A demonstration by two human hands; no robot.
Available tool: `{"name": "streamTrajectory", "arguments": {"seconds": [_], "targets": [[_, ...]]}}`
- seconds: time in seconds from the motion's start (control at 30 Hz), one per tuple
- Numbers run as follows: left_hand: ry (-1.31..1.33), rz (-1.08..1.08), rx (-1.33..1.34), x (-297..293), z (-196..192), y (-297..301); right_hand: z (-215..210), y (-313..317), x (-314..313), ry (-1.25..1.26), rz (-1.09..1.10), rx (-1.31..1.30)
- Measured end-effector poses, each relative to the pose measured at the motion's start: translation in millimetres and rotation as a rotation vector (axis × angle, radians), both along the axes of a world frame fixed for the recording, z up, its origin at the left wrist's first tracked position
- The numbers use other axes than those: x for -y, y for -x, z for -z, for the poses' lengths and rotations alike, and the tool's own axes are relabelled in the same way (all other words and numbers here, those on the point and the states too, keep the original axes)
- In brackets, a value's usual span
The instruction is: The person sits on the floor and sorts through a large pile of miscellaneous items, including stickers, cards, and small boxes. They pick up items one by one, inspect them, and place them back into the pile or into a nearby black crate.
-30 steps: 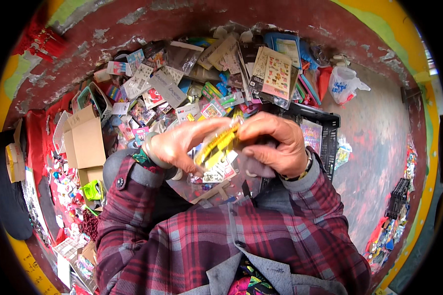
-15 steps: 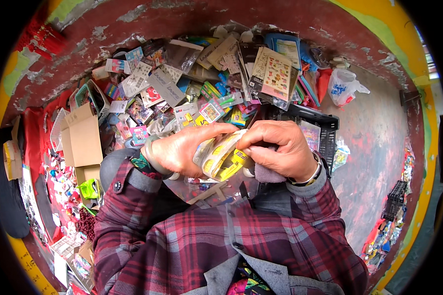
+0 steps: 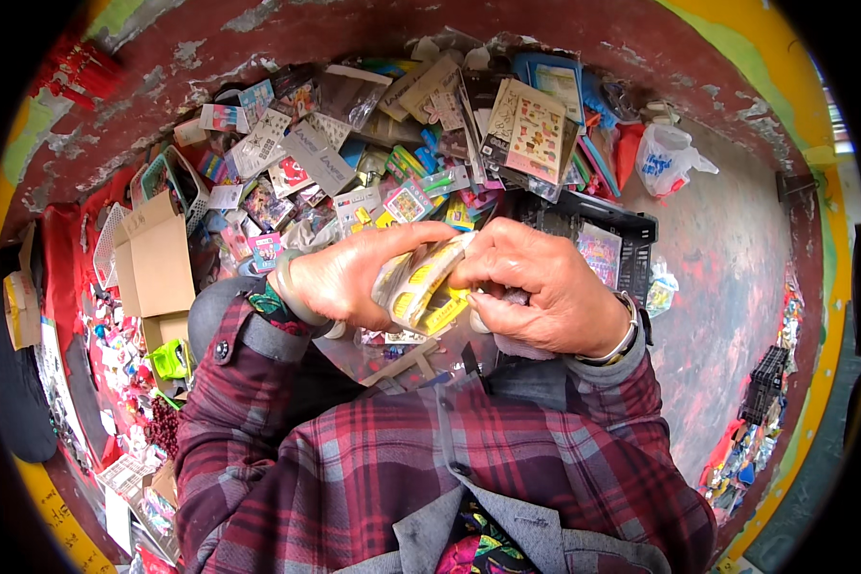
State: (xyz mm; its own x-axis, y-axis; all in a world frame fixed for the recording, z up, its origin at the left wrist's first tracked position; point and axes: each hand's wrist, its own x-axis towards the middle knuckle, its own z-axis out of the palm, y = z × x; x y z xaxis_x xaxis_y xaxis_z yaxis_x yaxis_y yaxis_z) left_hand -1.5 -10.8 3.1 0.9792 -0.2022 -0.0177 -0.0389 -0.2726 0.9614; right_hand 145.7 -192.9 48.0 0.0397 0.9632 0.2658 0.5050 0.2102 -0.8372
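A clear plastic packet with yellow pieces inside (image 3: 419, 287) is held up in front of me. My left hand (image 3: 344, 277) grips it from the left, thumb along the top edge and fingers beneath. My right hand (image 3: 540, 287) is closed at the packet's right edge, its bent fingers and thumb pinching there. These fingers cover part of the yellow contents. Under my right hand a bit of greyish cloth (image 3: 521, 349) shows; whether it is held, I cannot tell.
Beyond my hands lies a heap of packaged stationery and cards (image 3: 325, 158). An open cardboard box (image 3: 158, 258) stands at left, near a white basket (image 3: 193, 196). A black crate (image 3: 631, 234) and a white plastic bag (image 3: 668, 158) are at right. A low reddish wall (image 3: 373, 33) curves behind.
My right fingers have closed in over the yellow piece that showed at the packet's edge. Both hands stay at the packet, and the packet has tilted slightly.
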Motion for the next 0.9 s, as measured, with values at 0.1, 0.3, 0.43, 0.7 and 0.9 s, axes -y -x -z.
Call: {"name": "streamTrajectory", "arguments": {"seconds": [0.1,0.3,0.43,0.7,0.9], "targets": [[0.049,0.000,0.005,-4,2,2,1,-1,-1,-0.043,-0.007,0.050],[0.188,0.021,0.023,-7,6,3,2,10,-7,-0.068,0.171,0.024],[0.228,0.022,-0.005,-9,7,4,10,6,-9,-0.195,0.127,0.094],[0.308,0.011,-0.060,-9,7,5,6,5,-10,-0.154,0.092,0.251],[0.207,0.039,-0.068,-8,11,4,8,3,-9,-0.097,0.088,0.364]]}}
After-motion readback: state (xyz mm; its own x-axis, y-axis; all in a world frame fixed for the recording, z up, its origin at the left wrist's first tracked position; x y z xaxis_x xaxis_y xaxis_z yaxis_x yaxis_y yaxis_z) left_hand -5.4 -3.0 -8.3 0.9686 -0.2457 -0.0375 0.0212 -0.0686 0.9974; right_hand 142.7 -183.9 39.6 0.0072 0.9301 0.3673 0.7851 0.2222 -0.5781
